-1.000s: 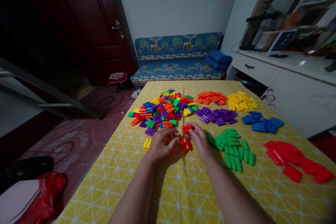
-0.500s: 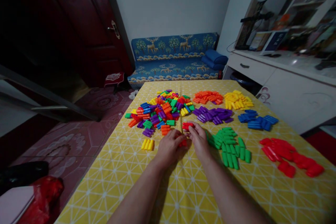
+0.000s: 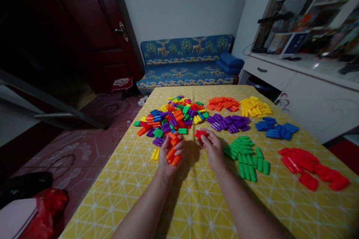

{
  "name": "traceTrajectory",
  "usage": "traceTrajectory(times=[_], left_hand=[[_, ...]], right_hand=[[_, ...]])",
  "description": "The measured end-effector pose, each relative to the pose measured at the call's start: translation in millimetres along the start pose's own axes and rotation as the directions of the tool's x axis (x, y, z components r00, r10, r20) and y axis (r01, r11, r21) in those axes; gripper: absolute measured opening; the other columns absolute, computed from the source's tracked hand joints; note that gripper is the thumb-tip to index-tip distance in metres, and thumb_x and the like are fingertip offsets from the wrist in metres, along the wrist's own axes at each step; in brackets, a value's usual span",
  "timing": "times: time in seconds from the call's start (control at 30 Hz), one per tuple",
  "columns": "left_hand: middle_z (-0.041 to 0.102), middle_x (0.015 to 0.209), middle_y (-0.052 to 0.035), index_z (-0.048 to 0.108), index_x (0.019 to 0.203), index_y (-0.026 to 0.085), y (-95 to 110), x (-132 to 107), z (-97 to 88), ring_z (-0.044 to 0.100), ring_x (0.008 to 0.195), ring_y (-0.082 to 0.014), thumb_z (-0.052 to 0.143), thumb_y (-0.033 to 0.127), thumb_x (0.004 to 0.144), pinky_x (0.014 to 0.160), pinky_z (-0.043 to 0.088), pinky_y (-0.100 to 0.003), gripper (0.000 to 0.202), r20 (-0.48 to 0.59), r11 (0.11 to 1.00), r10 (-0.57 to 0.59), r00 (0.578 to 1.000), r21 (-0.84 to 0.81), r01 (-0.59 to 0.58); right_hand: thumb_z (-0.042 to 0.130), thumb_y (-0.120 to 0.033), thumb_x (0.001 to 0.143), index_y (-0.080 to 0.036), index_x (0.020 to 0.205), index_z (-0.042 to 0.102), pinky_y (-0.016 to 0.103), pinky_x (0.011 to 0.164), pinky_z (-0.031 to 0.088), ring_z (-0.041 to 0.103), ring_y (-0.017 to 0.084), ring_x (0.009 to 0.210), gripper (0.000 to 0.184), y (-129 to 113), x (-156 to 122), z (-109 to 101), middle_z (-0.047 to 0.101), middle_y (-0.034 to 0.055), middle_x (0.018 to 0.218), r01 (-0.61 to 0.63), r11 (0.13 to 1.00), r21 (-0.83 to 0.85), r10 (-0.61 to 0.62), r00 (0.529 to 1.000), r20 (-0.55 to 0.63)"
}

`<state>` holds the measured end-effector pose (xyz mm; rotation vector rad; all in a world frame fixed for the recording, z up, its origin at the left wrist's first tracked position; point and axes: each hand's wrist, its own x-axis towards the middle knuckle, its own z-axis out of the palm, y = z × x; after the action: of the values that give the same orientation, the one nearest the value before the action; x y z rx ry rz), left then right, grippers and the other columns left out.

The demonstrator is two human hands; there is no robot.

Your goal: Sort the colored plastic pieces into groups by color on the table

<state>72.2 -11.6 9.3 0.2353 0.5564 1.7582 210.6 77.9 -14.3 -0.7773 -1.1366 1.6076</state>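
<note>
My left hand (image 3: 168,158) is turned palm up, its fingers curled round several orange toy building blocks (image 3: 173,149). To its right, my right hand (image 3: 211,145) pinches a red block (image 3: 200,133) between thumb and fingers. Just beyond the left hand spreads a mixed pile of coloured blocks (image 3: 174,115). A yellow block (image 3: 155,154) lies partly hidden behind the left hand. Beside the right hand is a group of green blocks (image 3: 246,158), with purple blocks (image 3: 228,122) beyond it.
Orange blocks (image 3: 223,103), yellow blocks (image 3: 255,106), blue blocks (image 3: 277,128) and red blocks (image 3: 311,166) lie in separate groups on the yellow patterned tablecloth (image 3: 193,209). A blue sofa (image 3: 182,65) stands behind the table, a white cabinet (image 3: 316,97) at the right.
My left hand has moved a little left and turned palm up, now showing orange blocks in it. The right hand stays nearly in place with the red block.
</note>
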Motion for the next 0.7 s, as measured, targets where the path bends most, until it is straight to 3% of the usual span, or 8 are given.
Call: traceTrajectory(times=[0.1, 0.2, 0.33, 0.5, 0.6, 0.7], left_hand=[[0.067, 0.116, -0.0137, 0.059, 0.125, 0.019, -5.4, 1.3, -0.2, 0.068, 0.094, -0.0169, 0.039, 0.041, 0.098, 0.075, 0.056, -0.028, 0.041, 0.02, 0.989, -0.052, 0.998, -0.137, 0.055], [0.059, 0.136, -0.0182, 0.039, 0.147, 0.018, -10.7, 4.0, -1.6, 0.056, 0.128, -0.0284, 0.04, 0.053, 0.095, 0.103, 0.048, -0.045, 0.063, 0.064, 0.974, -0.044, 0.997, -0.218, 0.057], [0.047, 0.148, -0.0202, 0.024, 0.154, 0.02, -10.2, 6.8, -8.1, 0.045, 0.139, -0.0339, 0.041, 0.063, 0.091, 0.114, 0.034, -0.056, 0.078, 0.121, 0.971, -0.042, 0.992, -0.228, 0.069], [0.043, 0.152, -0.0195, 0.026, 0.154, 0.022, -5.4, 7.6, -11.5, 0.042, 0.14, -0.036, 0.044, 0.067, 0.088, 0.118, 0.026, -0.058, 0.082, 0.093, 0.978, -0.034, 0.995, -0.202, 0.052], [0.046, 0.15, -0.0185, 0.026, 0.154, 0.022, -5.0, 6.7, -8.7, 0.044, 0.139, -0.0349, 0.046, 0.065, 0.088, 0.118, 0.028, -0.055, 0.082, 0.079, 0.983, -0.044, 0.996, -0.174, 0.057], [0.05, 0.147, -0.0166, 0.026, 0.154, 0.023, -6.3, 6.3, -6.8, 0.047, 0.137, -0.0333, 0.047, 0.064, 0.088, 0.116, 0.031, -0.053, 0.08, 0.087, 0.988, -0.045, 0.995, -0.144, 0.057]], right_hand=[[0.075, -0.042, 0.074, -0.02, 0.11, 0.063, 0.028, 0.068, 0.05, 0.064, 0.016, 0.075, 0.043, -0.6, -0.3, -0.9, 0.07, 0.0031, 0.089, -0.002, 1.0, -0.006, 0.002, 1.0, 0.013], [0.074, -0.042, 0.076, -0.021, 0.111, 0.064, 0.028, 0.069, 0.051, 0.064, 0.017, 0.077, 0.042, -0.9, -0.6, -1.9, 0.069, 0.0032, 0.09, 0.0, 1.0, -0.013, 0.0, 1.0, 0.017], [0.072, -0.045, 0.077, -0.019, 0.108, 0.065, 0.027, 0.066, 0.049, 0.064, 0.017, 0.076, 0.041, -4.0, -3.2, 0.5, 0.07, 0.0048, 0.092, 0.034, 0.998, -0.057, -0.033, 0.999, 0.011], [0.064, -0.05, 0.083, -0.018, 0.104, 0.066, 0.028, 0.065, 0.049, 0.063, 0.016, 0.07, 0.038, -29.8, -8.2, -9.6, 0.071, 0.0055, 0.087, 0.143, 0.965, -0.22, -0.159, 0.986, -0.059], [0.058, -0.049, 0.085, -0.02, 0.103, 0.068, 0.031, 0.072, 0.049, 0.065, 0.02, 0.08, 0.036, -57.8, -8.1, -46.7, 0.073, 0.0073, 0.094, 0.22, 0.825, -0.521, -0.342, 0.927, -0.15], [0.057, -0.047, 0.082, -0.022, 0.096, 0.072, 0.035, 0.071, 0.046, 0.065, 0.024, 0.08, 0.033, -81.9, -5.8, -109.8, 0.073, 0.009, 0.089, 0.11, 0.502, -0.858, -0.514, 0.835, -0.194]])
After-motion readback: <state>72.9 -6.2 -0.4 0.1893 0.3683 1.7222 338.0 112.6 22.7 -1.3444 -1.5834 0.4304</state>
